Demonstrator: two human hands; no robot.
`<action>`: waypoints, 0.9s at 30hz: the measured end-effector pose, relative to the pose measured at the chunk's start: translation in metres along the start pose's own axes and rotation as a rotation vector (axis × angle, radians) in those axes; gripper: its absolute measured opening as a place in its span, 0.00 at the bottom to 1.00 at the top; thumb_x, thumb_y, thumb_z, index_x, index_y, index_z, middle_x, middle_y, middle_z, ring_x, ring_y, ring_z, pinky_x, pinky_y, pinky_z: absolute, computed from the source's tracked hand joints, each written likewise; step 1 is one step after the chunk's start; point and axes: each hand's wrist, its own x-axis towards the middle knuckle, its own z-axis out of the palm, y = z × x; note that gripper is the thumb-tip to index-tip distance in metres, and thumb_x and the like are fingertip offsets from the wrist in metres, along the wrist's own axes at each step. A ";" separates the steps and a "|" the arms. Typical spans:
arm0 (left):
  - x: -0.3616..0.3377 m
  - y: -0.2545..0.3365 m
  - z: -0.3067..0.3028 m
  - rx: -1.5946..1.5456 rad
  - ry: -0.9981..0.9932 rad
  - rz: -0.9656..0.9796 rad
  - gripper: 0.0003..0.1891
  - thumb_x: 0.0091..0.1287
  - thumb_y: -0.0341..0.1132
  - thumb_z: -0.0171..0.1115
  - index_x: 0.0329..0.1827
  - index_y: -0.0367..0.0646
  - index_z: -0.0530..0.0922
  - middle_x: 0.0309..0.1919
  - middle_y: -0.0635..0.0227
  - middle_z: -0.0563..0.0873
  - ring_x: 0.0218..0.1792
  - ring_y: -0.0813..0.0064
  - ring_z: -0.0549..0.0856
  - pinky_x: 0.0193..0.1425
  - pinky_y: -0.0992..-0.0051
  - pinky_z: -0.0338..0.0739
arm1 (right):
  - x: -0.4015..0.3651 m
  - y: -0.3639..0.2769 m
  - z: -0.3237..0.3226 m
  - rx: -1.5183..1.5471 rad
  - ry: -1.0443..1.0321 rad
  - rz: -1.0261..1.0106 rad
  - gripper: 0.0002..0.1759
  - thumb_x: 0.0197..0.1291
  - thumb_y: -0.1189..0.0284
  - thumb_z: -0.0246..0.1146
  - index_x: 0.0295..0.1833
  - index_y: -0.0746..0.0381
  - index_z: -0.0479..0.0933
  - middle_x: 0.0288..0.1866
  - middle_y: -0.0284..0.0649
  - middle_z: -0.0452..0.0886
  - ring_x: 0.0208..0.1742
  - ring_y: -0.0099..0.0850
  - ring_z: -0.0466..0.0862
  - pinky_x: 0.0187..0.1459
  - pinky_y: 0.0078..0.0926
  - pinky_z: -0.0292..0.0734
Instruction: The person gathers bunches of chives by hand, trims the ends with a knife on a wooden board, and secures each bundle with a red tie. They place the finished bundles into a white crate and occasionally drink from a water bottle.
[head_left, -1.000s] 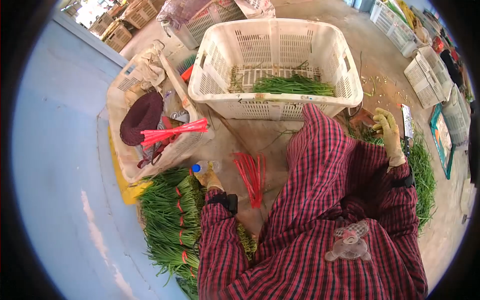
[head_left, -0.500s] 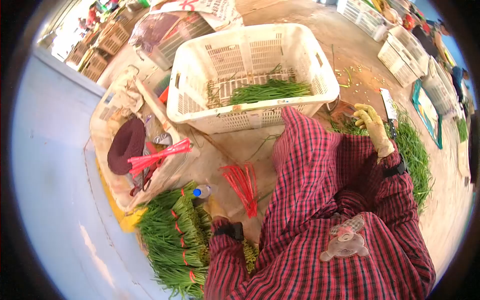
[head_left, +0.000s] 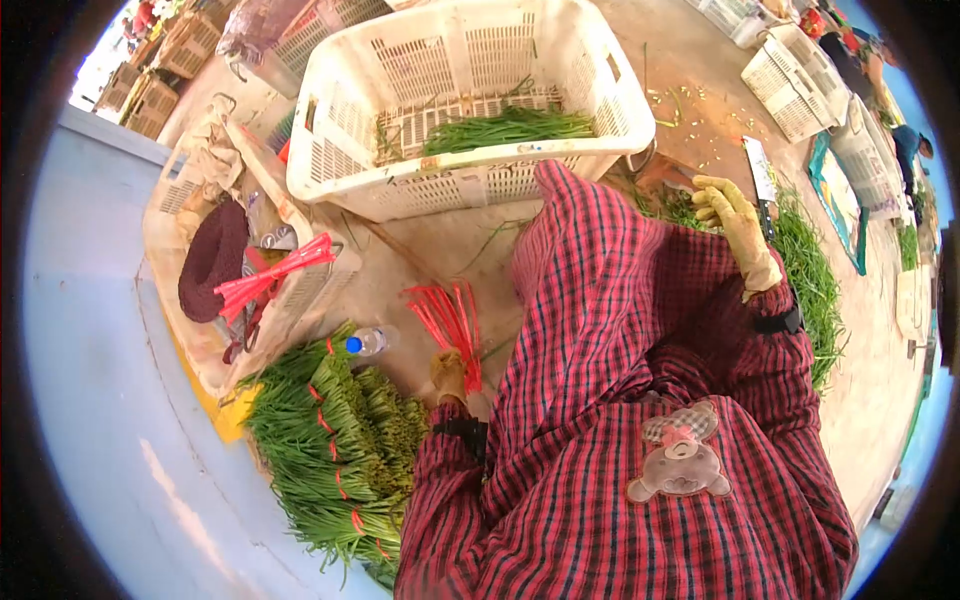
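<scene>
My left hand [head_left: 449,375], in a yellowish glove, is at the lower end of the red ties [head_left: 447,318] on the floor; its fingers look bent, but what they hold is too small to tell. Bundled green stalks [head_left: 318,445] with red bands lie to its left, beside a blue-capped bottle [head_left: 367,342]. My right hand [head_left: 728,218], gloved too, hovers with fingers apart and nothing in it. Near it are loose green stalks [head_left: 808,290] and a knife [head_left: 760,172] with a wide blade.
A large white crate [head_left: 460,185] holding some green stalks stands ahead. At left, a smaller basket [head_left: 190,350] carries a maroon knitted item [head_left: 212,262] and more red ties [head_left: 275,275]. Stacked crates [head_left: 795,85] and people are at the far right.
My left hand has moved from beside the bottle to the red ties on the floor. My right hand stays apart-fingered near the knife. The view has shifted, with the crate now higher up.
</scene>
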 end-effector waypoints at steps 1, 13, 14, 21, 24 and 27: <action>0.000 -0.009 -0.008 0.019 0.046 -0.013 0.12 0.74 0.43 0.65 0.49 0.44 0.85 0.36 0.69 0.88 0.28 0.73 0.86 0.30 0.69 0.80 | 0.003 0.009 -0.001 0.040 -0.001 0.002 0.18 0.83 0.64 0.52 0.67 0.60 0.80 0.47 0.31 0.85 0.42 0.19 0.81 0.47 0.19 0.76; 0.032 -0.061 0.001 0.574 0.468 0.008 0.15 0.74 0.46 0.64 0.52 0.45 0.83 0.43 0.64 0.87 0.35 0.70 0.87 0.37 0.66 0.82 | -0.004 0.001 0.007 -0.055 -0.045 0.080 0.17 0.82 0.66 0.53 0.65 0.60 0.81 0.45 0.31 0.85 0.41 0.19 0.81 0.47 0.18 0.76; 0.034 -0.063 -0.001 0.640 0.495 0.017 0.15 0.74 0.46 0.64 0.52 0.45 0.83 0.43 0.64 0.87 0.35 0.69 0.87 0.38 0.66 0.82 | -0.004 0.003 0.006 -0.044 -0.035 0.095 0.16 0.81 0.67 0.54 0.63 0.60 0.81 0.45 0.32 0.85 0.41 0.20 0.82 0.47 0.18 0.77; 0.048 -0.045 0.007 1.092 0.642 0.079 0.17 0.73 0.48 0.63 0.54 0.46 0.82 0.47 0.61 0.86 0.39 0.67 0.87 0.43 0.65 0.83 | -0.006 0.012 0.003 -0.073 -0.001 0.081 0.15 0.80 0.69 0.54 0.63 0.60 0.81 0.42 0.33 0.86 0.38 0.21 0.82 0.44 0.20 0.78; 0.024 0.004 0.043 1.226 0.697 0.128 0.17 0.73 0.48 0.62 0.55 0.46 0.82 0.49 0.60 0.85 0.41 0.66 0.87 0.45 0.64 0.83 | -0.009 0.004 0.007 -0.090 0.010 0.063 0.14 0.78 0.71 0.54 0.61 0.61 0.81 0.41 0.35 0.86 0.37 0.22 0.83 0.43 0.21 0.79; 0.018 0.036 0.061 1.505 0.988 0.435 0.18 0.73 0.49 0.62 0.56 0.46 0.81 0.50 0.59 0.85 0.42 0.66 0.87 0.47 0.63 0.84 | -0.008 -0.002 0.008 -0.054 0.009 0.070 0.13 0.76 0.73 0.55 0.58 0.63 0.82 0.40 0.35 0.86 0.36 0.23 0.83 0.42 0.22 0.79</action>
